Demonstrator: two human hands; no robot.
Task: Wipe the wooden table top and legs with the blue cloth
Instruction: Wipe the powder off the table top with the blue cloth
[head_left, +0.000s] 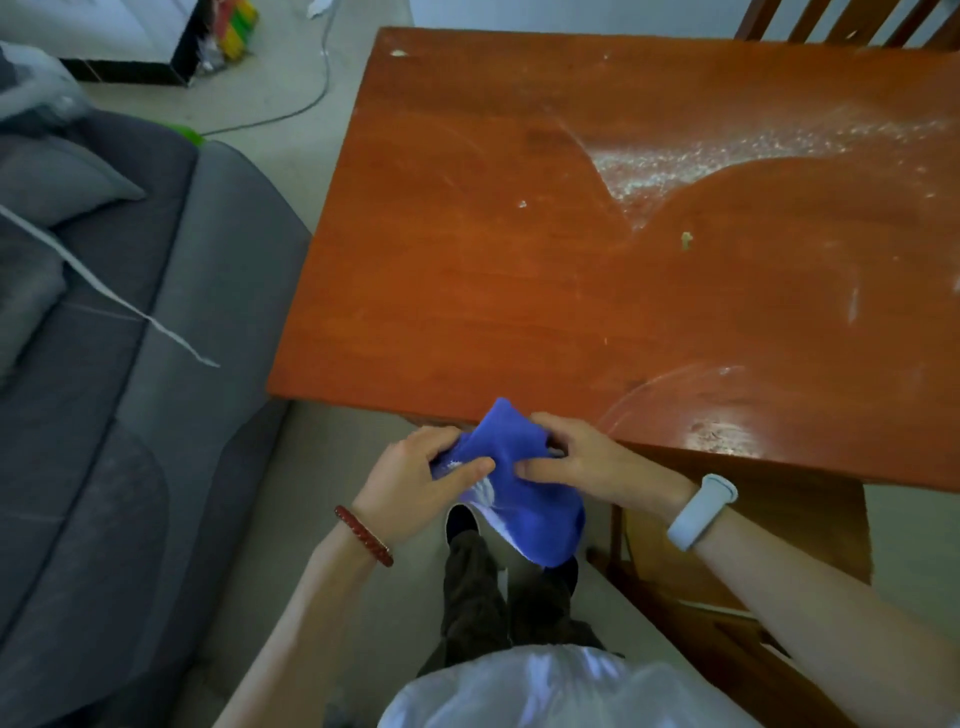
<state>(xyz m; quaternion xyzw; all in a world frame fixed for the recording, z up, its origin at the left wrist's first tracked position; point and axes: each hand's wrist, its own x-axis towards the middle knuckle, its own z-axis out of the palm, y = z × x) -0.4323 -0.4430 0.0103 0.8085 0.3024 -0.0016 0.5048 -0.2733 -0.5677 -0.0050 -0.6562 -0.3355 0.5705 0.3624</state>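
At the far left a grey sofa (104, 338) ran along the room, with a white cable (317, 88) trailing over the floor beyond it. Right of the sofa stood the wooden table (545, 260), its top taking up most of the view. The left and near parts of the top looked mostly bare of dust, while a broad patch of white powder (727, 150) lay across the far right, with a few crumbs near the middle and faint curved smears near the right front corner. Judging by that, the top was partly wiped at best, the powdery area was left to do, and nothing showed that the legs had been touched.

Just off the near edge of the table, the left hand (415, 478) gripped the left side of the blue cloth (519, 483), fingers curled over its top and thumb pressed across its front. The right hand (576, 462) pinched the cloth's right side, thumb in front and fingers bent behind. The cloth was bunched between both hands, its lower part hanging free below them, not touching the table. A red bracelet (363, 535) circled the left wrist and a white band (701, 512) the right.
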